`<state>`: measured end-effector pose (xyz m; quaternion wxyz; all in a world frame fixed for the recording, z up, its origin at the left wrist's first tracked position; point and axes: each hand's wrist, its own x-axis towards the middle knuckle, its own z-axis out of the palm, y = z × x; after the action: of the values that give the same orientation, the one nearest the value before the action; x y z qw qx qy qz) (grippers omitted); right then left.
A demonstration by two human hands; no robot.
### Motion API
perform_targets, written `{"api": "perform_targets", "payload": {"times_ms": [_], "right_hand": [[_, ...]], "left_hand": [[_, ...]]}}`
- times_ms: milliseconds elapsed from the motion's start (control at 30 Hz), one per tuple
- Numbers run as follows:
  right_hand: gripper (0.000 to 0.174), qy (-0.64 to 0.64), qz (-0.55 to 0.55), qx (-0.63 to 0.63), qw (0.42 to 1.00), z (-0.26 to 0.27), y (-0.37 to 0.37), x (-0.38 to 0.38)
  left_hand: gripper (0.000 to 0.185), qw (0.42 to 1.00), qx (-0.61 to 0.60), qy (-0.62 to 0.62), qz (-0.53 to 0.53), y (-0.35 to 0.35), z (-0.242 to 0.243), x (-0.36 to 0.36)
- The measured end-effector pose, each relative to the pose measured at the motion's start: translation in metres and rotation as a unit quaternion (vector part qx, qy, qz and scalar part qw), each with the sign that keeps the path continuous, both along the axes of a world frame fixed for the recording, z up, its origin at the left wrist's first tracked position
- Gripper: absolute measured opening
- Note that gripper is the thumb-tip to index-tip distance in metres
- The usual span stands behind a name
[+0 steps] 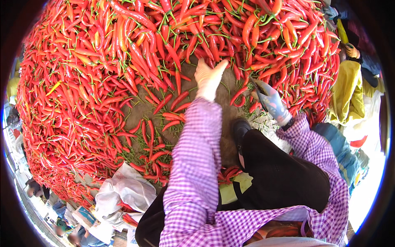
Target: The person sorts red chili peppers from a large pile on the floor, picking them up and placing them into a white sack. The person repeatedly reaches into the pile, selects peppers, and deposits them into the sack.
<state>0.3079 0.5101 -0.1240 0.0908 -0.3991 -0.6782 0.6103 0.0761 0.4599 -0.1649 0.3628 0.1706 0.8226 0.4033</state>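
A huge heap of red chili peppers [101,55] with green stems spreads in front of me. My left hand [208,77] reaches to the heap's near edge, thumb and fingers spread in a V. Red peppers show in the gap, and none is plainly gripped. My right hand [273,103] wears a floral glove with a dark grey palm. It is low beside peppers at the right edge of the bare patch, and its fingertips are partly hidden. Loose peppers [151,132] and green stem bits [139,140] lie on the brown ground [226,145] left of my left forearm.
A white sack [129,182] with some peppers sits at lower left. My dark shoe [241,129] stands on the ground between my arms. Yellow cloth [347,92] and blue sacks [336,145] lie at right. Other people [364,61] are at the right and lower-left rims.
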Motion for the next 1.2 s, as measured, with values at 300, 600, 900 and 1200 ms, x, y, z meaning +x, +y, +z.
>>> {"api": "perform_targets", "payload": {"times_ms": [300,600,900,1200], "right_hand": [[0.051,-0.084,-0.053,-0.122,0.988,-0.014,-0.004,0.015],[0.047,-0.013,-0.027,-0.043,0.999,-0.021,-0.003,0.013],[0.051,-0.012,0.151,0.048,0.987,-0.02,-0.022,0.042],[0.052,-0.067,-0.063,-0.153,0.984,-0.035,-0.06,0.042]], "left_hand": [[0.085,0.923,0.223,-0.223,0.219,0.05,-0.035,-0.004],[0.052,0.96,0.113,-0.243,0.086,-0.081,-0.048,0.017],[0.051,0.978,-0.108,0.17,0.048,-0.21,0.003,0.053],[0.043,0.971,-0.125,0.187,-0.082,-0.11,-0.002,0.09]]}}
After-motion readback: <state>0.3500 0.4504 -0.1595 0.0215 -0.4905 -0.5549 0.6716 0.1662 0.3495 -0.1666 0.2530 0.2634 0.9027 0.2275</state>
